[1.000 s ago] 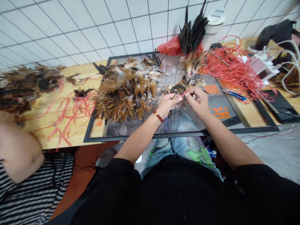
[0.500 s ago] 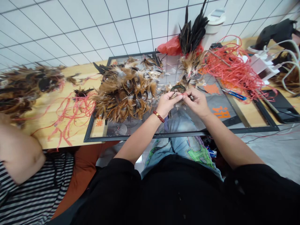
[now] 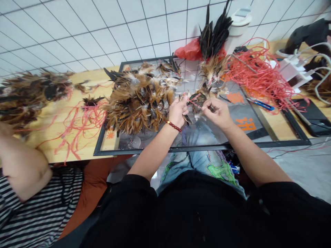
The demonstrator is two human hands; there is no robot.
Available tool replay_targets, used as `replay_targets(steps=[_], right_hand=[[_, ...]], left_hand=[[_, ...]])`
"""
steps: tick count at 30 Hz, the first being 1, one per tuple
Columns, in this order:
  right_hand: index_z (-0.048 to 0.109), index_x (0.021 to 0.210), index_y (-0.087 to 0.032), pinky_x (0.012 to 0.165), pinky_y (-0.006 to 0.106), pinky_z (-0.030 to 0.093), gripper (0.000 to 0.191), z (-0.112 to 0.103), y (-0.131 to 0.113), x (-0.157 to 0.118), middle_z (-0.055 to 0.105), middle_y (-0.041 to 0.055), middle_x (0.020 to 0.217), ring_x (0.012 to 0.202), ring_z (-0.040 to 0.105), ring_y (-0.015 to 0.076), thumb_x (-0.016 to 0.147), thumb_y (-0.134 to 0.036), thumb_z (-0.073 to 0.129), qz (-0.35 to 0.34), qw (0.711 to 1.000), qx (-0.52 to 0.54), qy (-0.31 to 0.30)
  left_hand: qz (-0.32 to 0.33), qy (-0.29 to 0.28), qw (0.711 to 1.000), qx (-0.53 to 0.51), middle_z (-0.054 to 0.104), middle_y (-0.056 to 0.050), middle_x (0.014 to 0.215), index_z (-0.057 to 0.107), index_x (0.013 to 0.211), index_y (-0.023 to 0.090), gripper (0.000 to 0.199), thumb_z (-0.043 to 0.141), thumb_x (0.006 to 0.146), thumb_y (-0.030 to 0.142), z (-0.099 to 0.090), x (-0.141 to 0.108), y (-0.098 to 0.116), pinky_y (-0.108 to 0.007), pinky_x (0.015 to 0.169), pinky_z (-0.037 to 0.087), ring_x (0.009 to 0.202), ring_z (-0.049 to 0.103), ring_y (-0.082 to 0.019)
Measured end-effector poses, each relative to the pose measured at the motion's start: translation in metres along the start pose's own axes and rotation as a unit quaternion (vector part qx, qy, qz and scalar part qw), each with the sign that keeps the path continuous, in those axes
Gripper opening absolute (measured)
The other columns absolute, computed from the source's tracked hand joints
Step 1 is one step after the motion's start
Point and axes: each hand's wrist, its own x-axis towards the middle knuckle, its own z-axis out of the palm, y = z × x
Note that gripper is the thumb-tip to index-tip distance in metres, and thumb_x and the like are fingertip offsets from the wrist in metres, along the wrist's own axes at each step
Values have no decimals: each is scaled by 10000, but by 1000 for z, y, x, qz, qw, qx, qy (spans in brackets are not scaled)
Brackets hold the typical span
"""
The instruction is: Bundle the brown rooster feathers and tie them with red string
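Note:
My left hand (image 3: 178, 110) is closed on a small bunch of feathers, whose dark tips (image 3: 187, 120) stick out below the fingers. From that bunch a thin pink-red string (image 3: 194, 104) stretches across to my right hand (image 3: 216, 111), which pinches its end. Both hands are above the dark framed glass panel (image 3: 219, 132). Just left of them lies a large heap of brown and black feathers (image 3: 139, 103). More loose feathers (image 3: 207, 91) lie behind the hands. The part of the bunch inside my left fist is hidden.
Right of my hands are a tangle of pink-red string (image 3: 261, 75), a blue cutter (image 3: 263, 104) and a phone-like black slab (image 3: 314, 117). Black feathers (image 3: 213, 38) stand by the wall near a white container (image 3: 238, 26). A co-worker's arm (image 3: 23, 158) is at the left.
My hands were close together at the bunch and have drawn apart, with the string now stretched between them. The left hand has turned and moved slightly left.

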Motion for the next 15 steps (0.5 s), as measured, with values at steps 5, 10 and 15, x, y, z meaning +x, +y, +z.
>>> replay_targets(steps=[5, 10, 15], right_hand=[[677, 917, -250, 746, 369, 507, 301, 1, 5, -2, 671, 37, 881, 758, 577, 189, 825, -527, 752, 13, 1000, -4, 18], [703, 966, -256, 775, 390, 520, 370, 1, 5, -2, 695, 43, 887, 783, 607, 203, 835, -600, 742, 6, 1000, 3, 25], [655, 719, -249, 700, 374, 472, 450, -1, 1, -1, 639, 24, 690, 668, 561, 186, 906, -659, 642, 4, 999, -1, 36]], left_hand=[[1, -30, 999, 36, 337, 121, 561, 549, 767, 172, 314, 852, 795, 249, -1, -1, 2, -152, 408, 176, 410, 217, 9], [4, -59, 994, 88, 320, 119, 552, 571, 736, 161, 317, 877, 766, 240, 2, -7, -7, -154, 419, 154, 418, 223, 14], [-7, -108, 986, 128, 387, 106, 547, 627, 752, 151, 303, 909, 724, 260, 3, -11, -14, -178, 422, 143, 424, 241, 9]])
